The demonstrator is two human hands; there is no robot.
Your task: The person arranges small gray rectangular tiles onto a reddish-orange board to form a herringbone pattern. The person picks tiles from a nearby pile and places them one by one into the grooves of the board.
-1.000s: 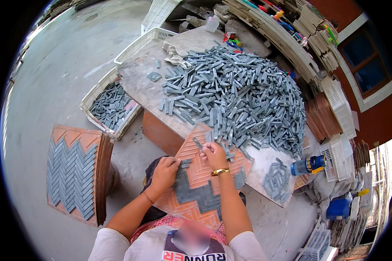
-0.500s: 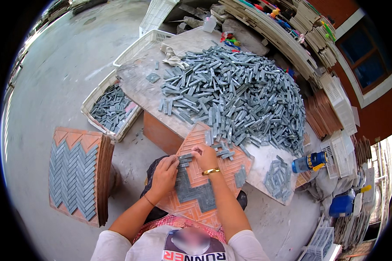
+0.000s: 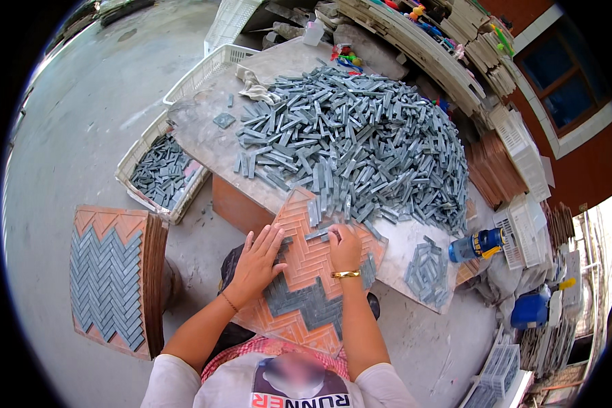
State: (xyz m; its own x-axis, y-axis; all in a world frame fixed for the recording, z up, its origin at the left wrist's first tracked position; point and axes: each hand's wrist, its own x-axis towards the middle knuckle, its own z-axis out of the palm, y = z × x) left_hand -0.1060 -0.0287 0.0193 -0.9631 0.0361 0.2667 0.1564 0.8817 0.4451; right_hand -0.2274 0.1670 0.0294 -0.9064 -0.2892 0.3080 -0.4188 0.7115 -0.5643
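Observation:
An orange herringbone-grooved board (image 3: 299, 262) lies tilted in front of me, partly filled with grey stone tile strips (image 3: 309, 302) in a zigzag band. My left hand (image 3: 255, 262) rests on its left edge, fingers stretched out and holding nothing. Part of a short run of grey strips shows beside that hand's fingertips. At the board's upper right, my right hand (image 3: 347, 250) is closed, its fingertips pinching a grey strip, mostly hidden by the fingers. Another loose strip (image 3: 317, 233) lies just left of those fingertips.
A large heap of grey strips (image 3: 367, 143) covers the table (image 3: 197, 136); a smaller pile (image 3: 427, 272) lies at its right corner. Left of me stands a stack of boards (image 3: 109, 279), its top one filled. A white crate (image 3: 126, 170) holds more strips. A blue bottle (image 3: 476, 245) lies at right.
My right hand has moved right, away from my left hand. The left hand's fingers have straightened and shifted slightly left onto the board's edge. Some loose strips on the board have shifted.

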